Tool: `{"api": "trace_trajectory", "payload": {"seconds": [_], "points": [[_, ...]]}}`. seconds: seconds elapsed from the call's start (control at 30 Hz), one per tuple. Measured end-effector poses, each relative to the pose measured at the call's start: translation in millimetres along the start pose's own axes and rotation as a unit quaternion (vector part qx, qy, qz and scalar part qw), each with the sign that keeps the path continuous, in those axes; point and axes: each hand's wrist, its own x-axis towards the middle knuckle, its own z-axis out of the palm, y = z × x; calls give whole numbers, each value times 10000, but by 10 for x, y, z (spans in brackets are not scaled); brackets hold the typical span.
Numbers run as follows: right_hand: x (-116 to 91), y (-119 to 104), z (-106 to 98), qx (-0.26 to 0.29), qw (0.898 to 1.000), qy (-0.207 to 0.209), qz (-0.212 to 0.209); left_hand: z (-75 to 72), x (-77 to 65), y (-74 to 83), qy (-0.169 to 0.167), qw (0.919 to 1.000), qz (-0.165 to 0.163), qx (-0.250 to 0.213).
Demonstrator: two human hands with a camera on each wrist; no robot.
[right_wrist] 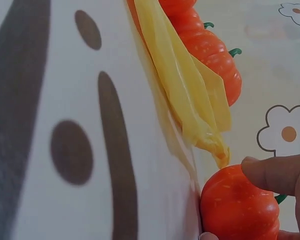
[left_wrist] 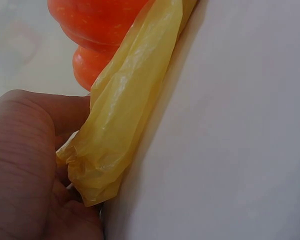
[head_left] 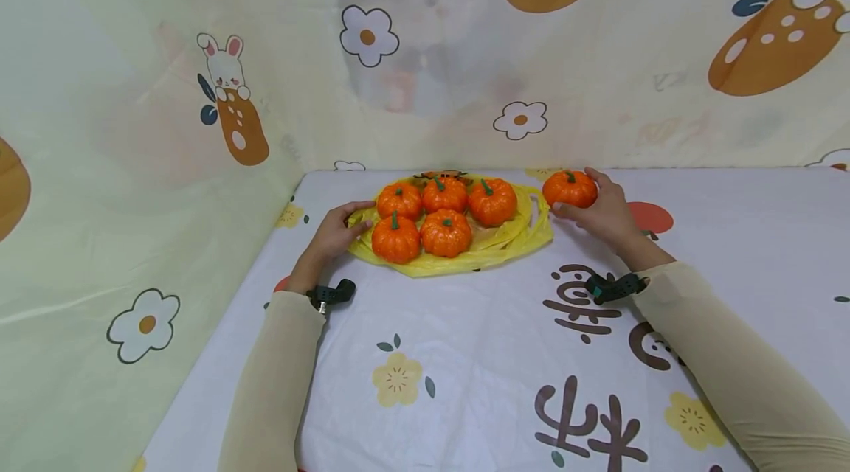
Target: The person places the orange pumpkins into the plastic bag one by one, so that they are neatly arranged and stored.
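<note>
Several small orange pumpkins [head_left: 446, 233] with green stems sit grouped on a yellow plastic bag [head_left: 465, 263] at the back of the table. My left hand [head_left: 333, 234] is at the bag's left end, thumb and fingers around its crumpled edge, close beside the pumpkins. In the left wrist view, the bunched bag end [left_wrist: 102, 165] lies between thumb and fingers. Off the bag's right end, my right hand [head_left: 607, 214] grips a separate pumpkin [head_left: 569, 189] from its right side. The right wrist view shows this pumpkin [right_wrist: 237, 205] low at the table surface, near the bag's twisted tip.
A white printed cloth [head_left: 485, 354] covers the table, with flowers and dark lettering on it. Behind the bag rises a pale patterned curtain [head_left: 438, 88], and another stretch of it borders the left side. A dark wrist camera [head_left: 614, 287] is strapped on each arm.
</note>
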Motion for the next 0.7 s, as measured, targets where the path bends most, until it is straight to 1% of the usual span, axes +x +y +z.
{"api": "trace_trajectory", "payload": {"seconds": [0.3, 0.47, 0.7], "points": [[50, 22, 26, -170, 9997, 168, -49, 9, -3, 14, 1, 9999, -131, -96], [50, 34, 26, -167, 9996, 204, -59, 8, -11, 33, -19, 9999, -107, -111], [32, 26, 32, -327, 9993, 198, -50, 1, -29, 27, -62, 10000, -56, 10]]}}
